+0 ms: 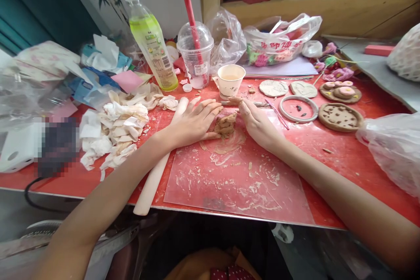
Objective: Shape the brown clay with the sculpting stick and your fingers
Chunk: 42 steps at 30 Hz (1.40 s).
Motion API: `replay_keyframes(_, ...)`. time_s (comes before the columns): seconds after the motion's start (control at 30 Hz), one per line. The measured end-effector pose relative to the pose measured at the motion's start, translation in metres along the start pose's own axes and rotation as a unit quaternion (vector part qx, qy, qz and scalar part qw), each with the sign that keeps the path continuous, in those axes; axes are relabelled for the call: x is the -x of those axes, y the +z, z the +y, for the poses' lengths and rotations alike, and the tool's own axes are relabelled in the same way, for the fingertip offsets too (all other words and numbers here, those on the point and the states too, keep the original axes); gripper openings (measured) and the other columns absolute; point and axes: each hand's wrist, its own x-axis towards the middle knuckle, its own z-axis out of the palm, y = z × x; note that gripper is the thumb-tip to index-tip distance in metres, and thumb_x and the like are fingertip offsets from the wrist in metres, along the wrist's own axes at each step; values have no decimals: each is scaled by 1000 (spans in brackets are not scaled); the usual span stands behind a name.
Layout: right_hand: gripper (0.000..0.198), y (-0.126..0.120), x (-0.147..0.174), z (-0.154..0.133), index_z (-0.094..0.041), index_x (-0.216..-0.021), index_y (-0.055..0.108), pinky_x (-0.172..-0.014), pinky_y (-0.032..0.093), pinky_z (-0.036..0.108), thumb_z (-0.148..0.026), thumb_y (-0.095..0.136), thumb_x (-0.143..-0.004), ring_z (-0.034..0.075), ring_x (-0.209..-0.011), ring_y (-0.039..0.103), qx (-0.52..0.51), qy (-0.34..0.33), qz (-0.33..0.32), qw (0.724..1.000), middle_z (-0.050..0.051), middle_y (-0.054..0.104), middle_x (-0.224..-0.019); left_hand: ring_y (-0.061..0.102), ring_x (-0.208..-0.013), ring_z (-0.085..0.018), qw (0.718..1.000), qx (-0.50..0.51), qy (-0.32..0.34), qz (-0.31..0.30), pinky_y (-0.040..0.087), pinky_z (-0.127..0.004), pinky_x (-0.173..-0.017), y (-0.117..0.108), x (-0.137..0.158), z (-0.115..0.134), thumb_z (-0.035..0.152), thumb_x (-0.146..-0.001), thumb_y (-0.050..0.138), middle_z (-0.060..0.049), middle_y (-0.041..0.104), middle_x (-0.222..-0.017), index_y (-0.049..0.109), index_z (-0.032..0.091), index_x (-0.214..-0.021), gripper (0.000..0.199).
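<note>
A lump of brown clay (225,124) sits on a clear plastic sheet (197,192), with a smeared ring of wet clay around its base. My left hand (193,121) lies at the lump's left side, palm down, fingers stretched and thumb near its base. On the other side my right hand (257,123) is held on edge, its fingers extended behind the lump toward the left fingertips. Neither hand is wrapped around anything. Whether the right fingers touch the clay cannot be made out. A pale wooden rolling pin (154,179) lies slanted under my left wrist, along the sheet's left edge.
Behind the hands stand a paper cup (230,79), a plastic cup with red straw (196,59) and a green drink bottle (152,43). Crumpled tissues (121,122) lie left. Right are a ring (299,109), a spotted clay disc (340,117) and a plastic bag (393,144).
</note>
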Motion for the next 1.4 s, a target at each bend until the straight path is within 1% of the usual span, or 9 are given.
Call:
replay_keyframes(0.17,49,0,1,-1,-23,-120,52,-106,32,41,-51,21,-94,19,-121,47,-2,4,-8,1000,8,55,-127,42,-122,-28,997,-22,67,5,31,-42,-102,-5,0,-9,53,-85,46,-15,56,-124,52,8,-122,59)
replay_keyframes(0.33,49,0,1,-3,-24,-121,51,-106,32,43,-52,21,-93,19,-123,46,-11,12,-17,1000,8,54,-129,39,-126,-26,997,16,76,17,33,-39,-104,-2,-1,-17,53,-79,54,-14,54,-129,49,10,-126,64)
replay_keyframes(0.5,49,3,1,-2,-25,-124,47,-105,34,43,-54,23,-93,19,-123,47,-29,31,-36,998,8,52,-131,43,-125,-27,996,-14,84,6,35,-39,-104,2,-9,-8,46,-85,51,-16,61,-116,59,6,-110,48)
replay_keyframes(0.63,49,3,1,-1,-23,-124,46,-106,33,42,-53,22,-93,18,-124,46,-39,26,-33,998,9,52,-132,42,-125,-25,996,-17,85,-1,34,-37,-105,2,-11,-4,38,-91,45,-15,61,-116,58,6,-111,40)
replay_keyframes(0.8,49,2,1,0,-25,-124,46,-108,31,43,-52,19,-94,17,-126,44,-73,32,-22,997,6,50,-134,35,-129,-29,998,54,29,-3,32,-42,-106,-1,-11,3,64,-77,50,-16,50,-130,49,7,-122,72)
replay_keyframes(0.87,49,2,1,1,-25,-125,45,-109,30,43,-53,20,-94,17,-127,43,-69,30,-21,997,7,49,-134,35,-128,-30,999,48,8,3,32,-43,-105,-2,-13,7,66,-74,53,-18,49,-128,50,6,-119,75)
replay_keyframes(1.07,50,4,0,2,-25,-126,45,-110,27,44,-53,21,-93,18,-127,42,-55,9,-31,998,7,49,-135,37,-125,-33,999,-31,12,21,31,-45,-104,-4,-21,14,52,-82,54,-19,52,-123,54,4,-111,57)
replay_keyframes(1.23,55,3,0,4,-26,-126,45,-109,29,45,-58,19,-91,19,-128,42,-79,46,-19,996,7,46,-137,39,-124,-30,996,-62,46,53,30,-46,-105,-3,-19,14,43,-89,46,-13,56,-121,56,7,-113,44)
replay_keyframes(1.4,53,4,-1,5,-26,-126,46,-107,33,44,-57,21,-91,19,-124,46,-101,52,-23,993,6,47,-136,42,-122,-26,993,-61,52,91,28,-45,-106,0,-20,10,35,-93,40,-12,61,-114,63,9,-103,36)
